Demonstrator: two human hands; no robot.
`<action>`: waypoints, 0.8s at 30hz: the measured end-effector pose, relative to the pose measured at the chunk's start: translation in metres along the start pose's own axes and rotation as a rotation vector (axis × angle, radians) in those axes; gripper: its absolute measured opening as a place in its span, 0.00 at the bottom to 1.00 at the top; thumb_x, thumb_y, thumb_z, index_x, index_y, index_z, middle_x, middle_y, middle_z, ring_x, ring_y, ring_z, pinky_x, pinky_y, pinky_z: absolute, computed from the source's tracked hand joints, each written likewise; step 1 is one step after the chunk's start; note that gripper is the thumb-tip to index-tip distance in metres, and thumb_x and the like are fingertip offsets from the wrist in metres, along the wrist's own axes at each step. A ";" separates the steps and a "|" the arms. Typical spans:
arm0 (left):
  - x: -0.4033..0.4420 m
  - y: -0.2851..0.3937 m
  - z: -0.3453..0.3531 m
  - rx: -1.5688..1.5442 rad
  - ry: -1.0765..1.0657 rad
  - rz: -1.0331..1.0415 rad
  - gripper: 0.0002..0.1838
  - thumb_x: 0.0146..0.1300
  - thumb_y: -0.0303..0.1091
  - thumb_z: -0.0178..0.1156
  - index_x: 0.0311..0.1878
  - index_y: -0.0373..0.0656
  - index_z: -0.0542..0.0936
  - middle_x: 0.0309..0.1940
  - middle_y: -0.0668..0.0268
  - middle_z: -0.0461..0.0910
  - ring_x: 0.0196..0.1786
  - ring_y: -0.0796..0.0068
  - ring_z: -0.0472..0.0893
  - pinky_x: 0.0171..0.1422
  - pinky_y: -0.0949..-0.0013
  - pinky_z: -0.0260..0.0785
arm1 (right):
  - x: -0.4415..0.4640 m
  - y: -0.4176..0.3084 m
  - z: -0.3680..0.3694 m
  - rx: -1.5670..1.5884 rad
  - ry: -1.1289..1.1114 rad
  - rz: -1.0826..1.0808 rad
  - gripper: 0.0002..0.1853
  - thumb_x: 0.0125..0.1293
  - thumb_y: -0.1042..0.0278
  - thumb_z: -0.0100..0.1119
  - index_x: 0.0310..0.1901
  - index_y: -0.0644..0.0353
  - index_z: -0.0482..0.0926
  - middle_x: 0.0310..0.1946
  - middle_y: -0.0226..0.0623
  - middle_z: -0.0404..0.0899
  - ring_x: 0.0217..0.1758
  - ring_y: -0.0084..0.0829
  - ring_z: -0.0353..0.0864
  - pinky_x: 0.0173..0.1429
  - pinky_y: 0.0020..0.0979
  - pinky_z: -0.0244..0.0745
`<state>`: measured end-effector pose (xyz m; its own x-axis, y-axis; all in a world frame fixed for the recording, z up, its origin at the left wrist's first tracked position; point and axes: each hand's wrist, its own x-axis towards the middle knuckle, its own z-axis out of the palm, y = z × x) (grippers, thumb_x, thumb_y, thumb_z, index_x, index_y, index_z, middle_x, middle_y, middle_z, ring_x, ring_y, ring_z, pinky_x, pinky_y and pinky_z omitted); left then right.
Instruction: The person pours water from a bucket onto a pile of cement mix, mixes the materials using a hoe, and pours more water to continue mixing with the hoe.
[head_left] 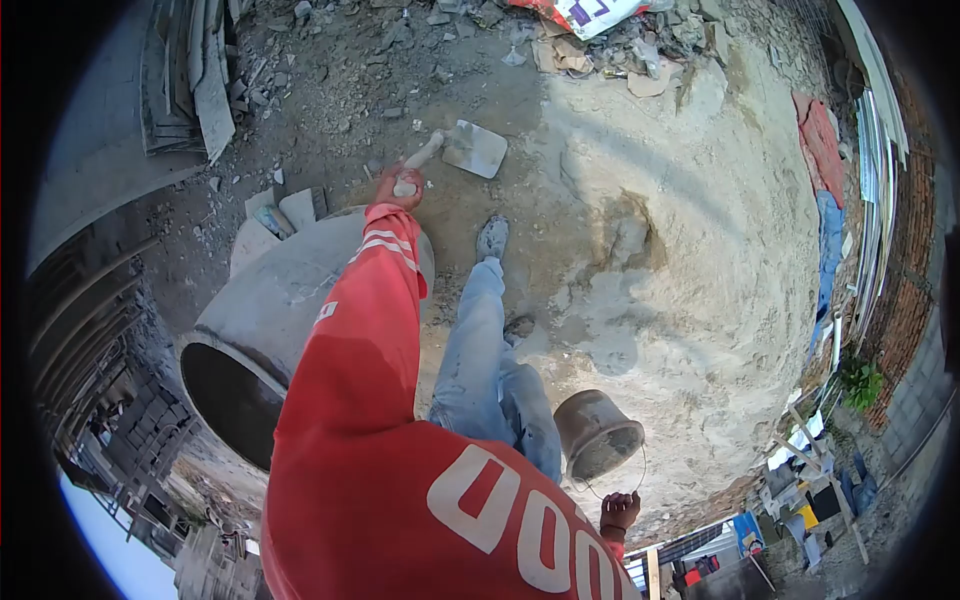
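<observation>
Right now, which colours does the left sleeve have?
The left sleeve is red with white stripes; best view: head.

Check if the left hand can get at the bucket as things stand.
Probably not: the left hand grips the flat-bladed tool, and the legs stand between it and the bucket, whose wire handle appears held by the right hand.

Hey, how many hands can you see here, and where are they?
2. The bare left hand, above and left of centre, grips a grey, flat-bladed shovel; the bare right hand, lower right, holds a grey round bucket. Others may be hidden.
</observation>
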<state>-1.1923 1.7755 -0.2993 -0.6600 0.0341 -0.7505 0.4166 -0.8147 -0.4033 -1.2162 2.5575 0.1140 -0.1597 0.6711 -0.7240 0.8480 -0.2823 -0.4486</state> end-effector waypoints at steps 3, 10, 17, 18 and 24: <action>0.038 -0.091 -0.003 0.651 0.244 0.299 0.07 0.63 0.25 0.57 0.43 0.39 0.72 0.21 0.69 0.69 0.22 0.77 0.72 0.25 0.73 0.67 | 0.012 -0.007 0.025 -0.074 -0.053 0.034 0.20 0.59 0.48 0.64 0.19 0.47 0.67 0.17 0.28 0.73 0.26 0.29 0.75 0.37 0.33 0.74; -0.086 -0.284 -0.065 1.911 0.894 0.565 0.30 0.53 0.34 0.64 0.61 0.43 0.70 0.50 0.43 0.81 0.51 0.41 0.81 0.57 0.47 0.74 | 0.047 -0.029 0.075 -0.096 -0.264 0.068 0.20 0.63 0.53 0.63 0.20 0.48 0.65 0.17 0.26 0.70 0.26 0.31 0.75 0.37 0.36 0.74; -0.191 -0.329 -0.072 1.906 0.390 0.770 0.16 0.52 0.34 0.60 0.45 0.40 0.78 0.36 0.48 0.84 0.37 0.51 0.85 0.44 0.51 0.77 | 0.146 -0.065 0.162 -0.438 -0.460 -0.004 0.21 0.63 0.51 0.59 0.21 0.47 0.59 0.15 0.25 0.60 0.26 0.31 0.74 0.39 0.40 0.70; -0.215 -0.344 -0.062 1.836 0.377 0.678 0.14 0.52 0.34 0.60 0.41 0.40 0.79 0.32 0.51 0.84 0.31 0.55 0.86 0.38 0.54 0.78 | 0.175 -0.068 0.175 -0.402 -0.561 -0.028 0.19 0.63 0.53 0.58 0.22 0.47 0.60 0.15 0.26 0.61 0.26 0.30 0.73 0.38 0.38 0.69; -0.322 -0.417 -0.114 1.850 0.519 0.544 0.16 0.52 0.35 0.60 0.43 0.40 0.83 0.23 0.55 0.83 0.26 0.61 0.86 0.28 0.57 0.76 | 0.158 -0.090 0.247 -0.776 -0.716 -0.177 0.18 0.64 0.53 0.57 0.23 0.47 0.61 0.16 0.26 0.62 0.26 0.29 0.73 0.37 0.37 0.69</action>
<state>-1.0826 2.1704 0.0511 -0.3577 -0.5213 -0.7748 -0.7832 -0.2845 0.5529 -1.4422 2.5195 -0.0894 -0.3577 0.0301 -0.9333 0.8330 0.4621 -0.3044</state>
